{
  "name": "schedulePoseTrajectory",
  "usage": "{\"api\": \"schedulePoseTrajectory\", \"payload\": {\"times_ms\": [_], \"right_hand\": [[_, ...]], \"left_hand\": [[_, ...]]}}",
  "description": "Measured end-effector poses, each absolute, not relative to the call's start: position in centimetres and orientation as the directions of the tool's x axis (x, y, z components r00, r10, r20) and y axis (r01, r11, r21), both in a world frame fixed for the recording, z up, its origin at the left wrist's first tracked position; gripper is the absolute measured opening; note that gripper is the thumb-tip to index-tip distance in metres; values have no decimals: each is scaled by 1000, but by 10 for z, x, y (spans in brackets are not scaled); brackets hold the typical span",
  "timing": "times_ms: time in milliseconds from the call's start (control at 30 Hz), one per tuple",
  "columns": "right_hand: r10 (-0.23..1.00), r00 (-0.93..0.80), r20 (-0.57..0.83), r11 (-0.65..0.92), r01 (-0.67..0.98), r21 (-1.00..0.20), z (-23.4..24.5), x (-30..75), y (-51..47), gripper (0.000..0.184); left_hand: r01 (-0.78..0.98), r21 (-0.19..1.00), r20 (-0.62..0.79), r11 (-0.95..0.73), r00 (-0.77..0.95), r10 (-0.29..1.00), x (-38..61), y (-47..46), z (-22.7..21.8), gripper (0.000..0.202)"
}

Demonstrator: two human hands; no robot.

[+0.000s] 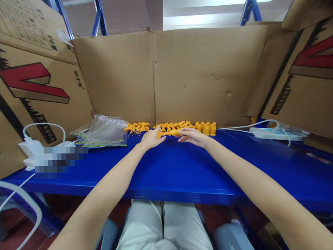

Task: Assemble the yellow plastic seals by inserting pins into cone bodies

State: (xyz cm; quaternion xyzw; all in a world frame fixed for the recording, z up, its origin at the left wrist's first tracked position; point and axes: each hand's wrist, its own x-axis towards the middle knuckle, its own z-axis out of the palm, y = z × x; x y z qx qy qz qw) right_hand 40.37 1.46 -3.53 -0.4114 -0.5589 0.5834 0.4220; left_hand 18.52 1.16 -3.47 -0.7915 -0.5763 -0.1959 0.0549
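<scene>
A row of several small orange plastic pieces (182,126) lies along the back of the blue shelf top (182,166), against the cardboard wall. My left hand (152,138) reaches to the middle of the row, fingers curled around one orange piece (159,133). My right hand (192,135) meets it from the right, fingertips pinching another orange piece (173,132) in the same spot. More orange pieces (136,127) sit to the left and upright ones (208,128) to the right.
A heap of clear plastic bags (102,132) lies at the left. A white charger with cable (31,147) sits at the far left edge. A white power strip (275,133) with cords rests at the right. Cardboard walls (203,73) enclose the back and sides.
</scene>
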Motion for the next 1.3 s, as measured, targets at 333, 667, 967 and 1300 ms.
{"api": "schedulePoseTrajectory", "payload": {"times_ms": [333,667,967,1300], "right_hand": [[988,-133,78,58,-152,-987,-2,381,47,18],[712,-79,697,546,686,-480,-40,392,95,33],[861,-338,380,333,939,81,-41,400,78,43],[942,-280,186,306,944,-126,-6,424,93,49]], "left_hand": [[915,275,404,-295,168,899,180,16,-37,72],[928,219,313,-302,226,923,181,19,-40,47],[918,213,282,-334,270,921,183,17,-40,42],[898,216,272,-384,322,907,183,19,-41,39]]}}
